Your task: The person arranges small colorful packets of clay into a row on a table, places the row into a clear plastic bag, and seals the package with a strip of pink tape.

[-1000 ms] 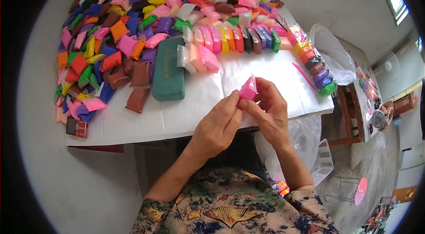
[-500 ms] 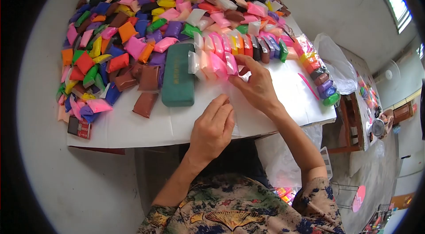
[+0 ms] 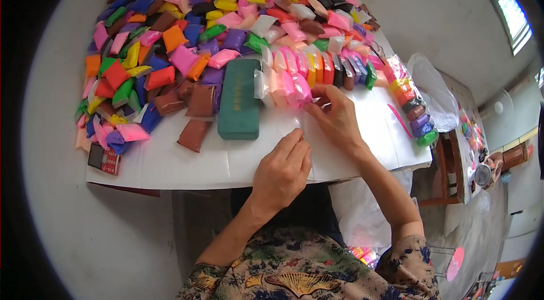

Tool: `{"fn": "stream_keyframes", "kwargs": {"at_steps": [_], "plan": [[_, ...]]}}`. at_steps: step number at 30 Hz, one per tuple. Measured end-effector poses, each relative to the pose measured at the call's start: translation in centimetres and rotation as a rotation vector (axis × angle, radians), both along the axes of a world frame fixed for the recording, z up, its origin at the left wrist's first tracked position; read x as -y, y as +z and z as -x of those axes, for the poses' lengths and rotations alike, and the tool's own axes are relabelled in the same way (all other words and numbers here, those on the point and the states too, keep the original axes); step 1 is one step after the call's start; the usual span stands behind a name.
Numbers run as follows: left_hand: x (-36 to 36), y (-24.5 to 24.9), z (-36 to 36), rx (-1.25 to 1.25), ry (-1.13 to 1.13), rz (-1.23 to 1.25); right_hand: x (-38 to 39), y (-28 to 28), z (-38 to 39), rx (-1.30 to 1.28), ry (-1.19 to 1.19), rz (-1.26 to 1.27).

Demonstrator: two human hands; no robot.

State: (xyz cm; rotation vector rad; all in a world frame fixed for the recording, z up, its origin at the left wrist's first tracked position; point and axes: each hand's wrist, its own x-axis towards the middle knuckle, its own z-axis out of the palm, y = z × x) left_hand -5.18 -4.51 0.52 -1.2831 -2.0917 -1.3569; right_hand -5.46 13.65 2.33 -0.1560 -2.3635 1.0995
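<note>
My right hand (image 3: 338, 118) is at the front row of small bagged packets, with thumb and fingertips closed on the edge of a bright pink packet (image 3: 302, 91) at the row's right end. Beside it stand lighter pink and peach packets (image 3: 277, 89) and a white one (image 3: 262, 85). Behind runs a longer row of upright packets, from white through yellow (image 3: 311, 67) and black (image 3: 338, 71) to green (image 3: 371, 75). My left hand (image 3: 281, 169) hovers over the table's near edge, its fingers pinched together; whatever may be between them is hidden.
A green case (image 3: 239, 100) lies against the row's left end. A big heap of coloured packets (image 3: 187, 33) covers the far and left table. At right are a filled clear strip of packets (image 3: 416, 110) and a pink stick (image 3: 400, 120). A red-and-black box (image 3: 103, 159) sits front left.
The view has shifted slightly, moving the table's things a little to the right. The bright pink packet now sits closer against the front row, with my right fingers still at its edge.
</note>
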Motion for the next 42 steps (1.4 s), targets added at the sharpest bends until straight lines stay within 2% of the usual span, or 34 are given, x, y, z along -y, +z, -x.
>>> {"fn": "stream_keyframes", "kwargs": {"at_steps": [8, 11, 17, 22, 28, 30, 33, 37, 39, 42], "plan": [[0.3, 0.4, 0.0, 0.039, -0.045, -0.014, 0.1, -0.2, -0.7, -0.009, -0.020, -0.090], [1.1, 0.8, 0.4, 0.009, -0.111, 0.096, 0.5, 0.1, -2.0, -0.021, -0.055, -0.058], [1.6, 1.7, 2.7, 0.105, -0.106, 0.086, 1.3, 5.1, -2.6, -0.194, -0.085, -0.253], [1.3, 0.6, 3.3, 0.108, -0.125, 0.054, 1.8, 8.3, 3.0, -0.167, 0.118, -0.405], [1.5, 0.6, 3.0, 0.092, -0.114, 0.080, 6.6, 9.8, 14.4, -0.088, 0.405, -0.312], [1.6, 0.5, 2.8, 0.079, -0.106, 0.096, 8.4, 10.0, 18.4, -0.073, 0.414, -0.428], [1.7, 0.6, 2.9, 0.073, -0.113, 0.124, 12.2, 10.2, 22.5, 0.056, 0.287, -0.594], [1.7, 0.6, 2.9, 0.058, -0.122, 0.146, 17.3, 7.8, 25.0, 0.063, 0.197, -0.625], [1.7, 0.7, 2.7, 0.058, -0.146, 0.127, 18.8, 3.8, 29.1, -0.037, 0.112, -0.680], [1.9, 0.9, 2.9, 0.067, -0.191, 0.098, 20.7, 2.3, 29.8, -0.211, -0.169, -0.681]]}}
